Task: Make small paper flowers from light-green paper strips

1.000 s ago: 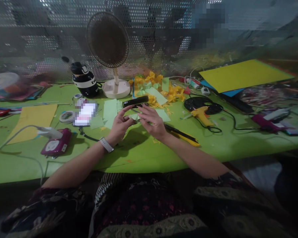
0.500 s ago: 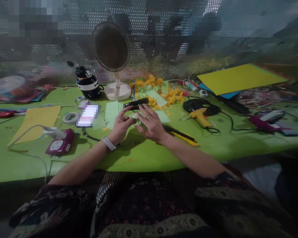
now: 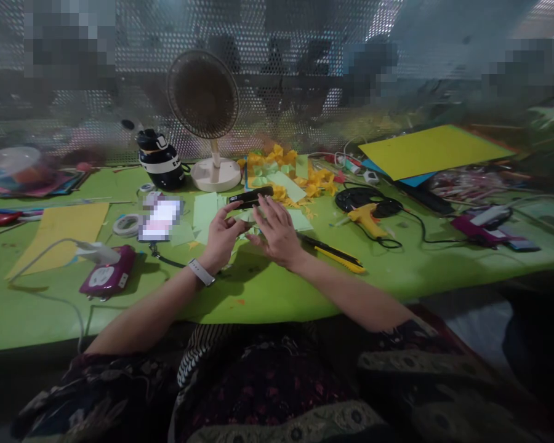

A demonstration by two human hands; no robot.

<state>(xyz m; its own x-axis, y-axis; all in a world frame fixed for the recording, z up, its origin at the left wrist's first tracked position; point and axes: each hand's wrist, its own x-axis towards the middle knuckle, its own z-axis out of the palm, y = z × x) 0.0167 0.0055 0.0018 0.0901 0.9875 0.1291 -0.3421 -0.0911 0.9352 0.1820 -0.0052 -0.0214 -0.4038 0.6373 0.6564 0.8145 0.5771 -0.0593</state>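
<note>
My left hand [image 3: 221, 238], with a watch on its wrist, is closed in a pinch on a small piece of pale green paper [image 3: 248, 234], mostly covered by the fingers. Facing it, my right hand [image 3: 279, 237] has its fingers stretched out, with the thumb close to that paper. Just beyond the fingertips lies a black stapler [image 3: 253, 195]. Pale green paper sheets [image 3: 207, 212] lie to the left of the stapler. A yellow and black utility knife [image 3: 337, 255] rests right of my right hand.
Yellow paper flowers [image 3: 321, 183] are heaped behind the stapler. A fan [image 3: 216, 175] and black bottle [image 3: 164, 166] stand at the back. Leftward are a lit phone [image 3: 160, 220], a tape roll [image 3: 127, 225] and a purple adapter [image 3: 108, 272]. A yellow glue gun [image 3: 368, 220] lies right.
The whole view has shifted slightly. My right fingers look a little straighter and more raised; the left hand keeps its pinch in nearly the same place.
</note>
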